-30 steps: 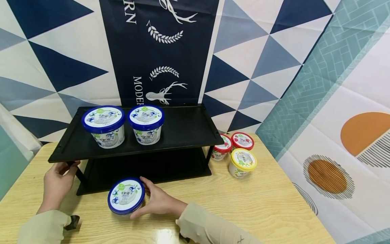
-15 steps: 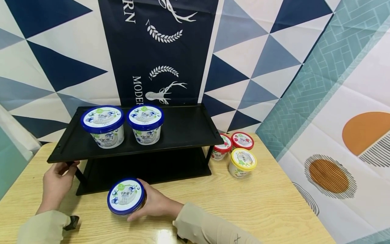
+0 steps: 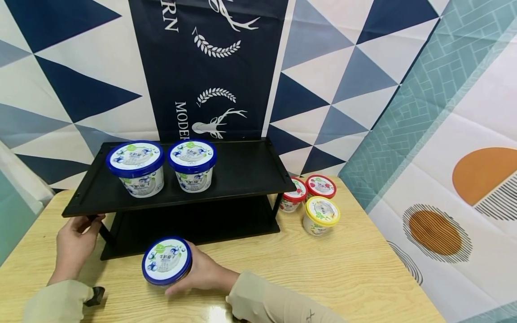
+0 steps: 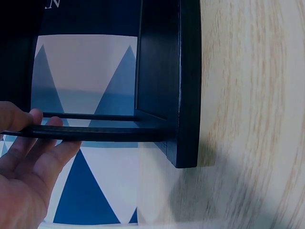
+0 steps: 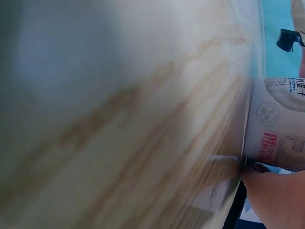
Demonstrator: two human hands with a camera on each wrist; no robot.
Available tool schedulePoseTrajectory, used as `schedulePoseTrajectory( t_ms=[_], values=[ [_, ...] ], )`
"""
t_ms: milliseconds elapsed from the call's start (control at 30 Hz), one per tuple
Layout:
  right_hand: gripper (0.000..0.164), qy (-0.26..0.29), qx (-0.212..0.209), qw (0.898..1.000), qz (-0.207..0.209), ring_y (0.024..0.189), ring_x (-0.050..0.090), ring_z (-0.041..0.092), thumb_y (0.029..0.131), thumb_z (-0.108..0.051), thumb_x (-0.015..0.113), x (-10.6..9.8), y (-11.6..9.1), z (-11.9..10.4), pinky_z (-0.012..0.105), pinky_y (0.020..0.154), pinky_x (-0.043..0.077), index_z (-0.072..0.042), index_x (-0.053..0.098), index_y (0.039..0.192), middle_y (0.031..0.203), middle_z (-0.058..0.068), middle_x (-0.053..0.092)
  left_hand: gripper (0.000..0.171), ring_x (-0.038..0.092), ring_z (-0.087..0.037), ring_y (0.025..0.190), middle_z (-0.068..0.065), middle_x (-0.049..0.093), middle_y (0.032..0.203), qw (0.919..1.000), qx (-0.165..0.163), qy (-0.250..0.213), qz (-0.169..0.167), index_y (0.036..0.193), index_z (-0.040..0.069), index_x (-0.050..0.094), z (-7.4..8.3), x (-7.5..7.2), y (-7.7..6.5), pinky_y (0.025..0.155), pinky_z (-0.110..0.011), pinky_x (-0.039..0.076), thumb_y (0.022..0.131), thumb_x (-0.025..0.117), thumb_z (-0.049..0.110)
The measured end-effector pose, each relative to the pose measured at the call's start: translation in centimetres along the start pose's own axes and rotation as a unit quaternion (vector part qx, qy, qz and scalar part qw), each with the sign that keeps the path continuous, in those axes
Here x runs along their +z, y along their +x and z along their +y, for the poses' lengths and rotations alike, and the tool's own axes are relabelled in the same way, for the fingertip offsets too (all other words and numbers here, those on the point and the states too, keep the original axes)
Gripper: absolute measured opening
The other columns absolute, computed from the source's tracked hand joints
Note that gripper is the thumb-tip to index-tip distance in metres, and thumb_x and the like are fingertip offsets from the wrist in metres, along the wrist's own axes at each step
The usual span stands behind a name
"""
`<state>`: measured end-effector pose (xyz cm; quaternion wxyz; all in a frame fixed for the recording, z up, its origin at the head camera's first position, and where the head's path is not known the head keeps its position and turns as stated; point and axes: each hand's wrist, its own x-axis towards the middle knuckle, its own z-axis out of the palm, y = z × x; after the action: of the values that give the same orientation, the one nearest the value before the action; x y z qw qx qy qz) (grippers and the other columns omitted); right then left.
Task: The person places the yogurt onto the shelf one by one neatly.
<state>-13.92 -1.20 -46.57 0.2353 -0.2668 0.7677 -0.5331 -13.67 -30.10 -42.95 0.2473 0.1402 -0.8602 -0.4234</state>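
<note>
My left hand grips the front left post of a black two-tier shelf, thumb on one side and fingers on the other in the left wrist view. In front of the shelf, my right hand holds a blue-lidded paper tub with blueberry pictures on its lid. The tub stands upright on the table, and the right wrist view shows its printed side with the thumb at its base. Two similar blue-lidded tubs, one at the far left and one beside it, sit on the upper tier.
Right of the shelf, two red-lidded tubs, one nearer and one behind, stand close to a yellow-lidded tub. The pale wooden table backs onto a patterned cloth. The shelf's lower tier lies close to the table.
My right hand has closed further around the blue-lidded tub, its fingers sliding round the side and the thumb shifting slightly left. The left hand keeps its grip on the post.
</note>
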Motion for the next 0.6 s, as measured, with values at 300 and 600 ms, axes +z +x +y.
schedulePoseTrajectory(
  t_ms=[300, 600],
  values=[
    [0.091, 0.032, 0.022, 0.999, -0.002, 0.113, 0.048, -0.003, 0.062, -0.017, 0.088, 0.03, 0.12, -0.13, 0.023, 0.103, 0.038, -0.038, 0.036, 0.134, 0.121, -0.022, 0.051, 0.020, 0.039, 0.026, 0.079, 0.041, 0.043, 0.080, 1.0000, -0.001, -0.004, 0.004, 0.106, 0.001, 0.061, -0.17, 0.13, 0.00, 0.068, 0.005, 0.034, 0.093, 0.052, 0.015],
    [0.088, 0.055, 0.007, 0.998, -0.005, 0.110, 0.050, -0.005, 0.064, -0.012, 0.086, 0.15, 0.26, -0.03, 0.019, 0.100, 0.039, -0.037, 0.037, 0.133, 0.120, -0.021, 0.052, 0.023, 0.038, 0.026, 0.079, 0.041, 0.042, 0.080, 1.0000, -0.005, 0.001, 0.001, 0.108, -0.002, 0.059, -0.07, 0.18, -0.02, 0.068, 0.005, 0.034, 0.094, 0.051, 0.015]
  ],
)
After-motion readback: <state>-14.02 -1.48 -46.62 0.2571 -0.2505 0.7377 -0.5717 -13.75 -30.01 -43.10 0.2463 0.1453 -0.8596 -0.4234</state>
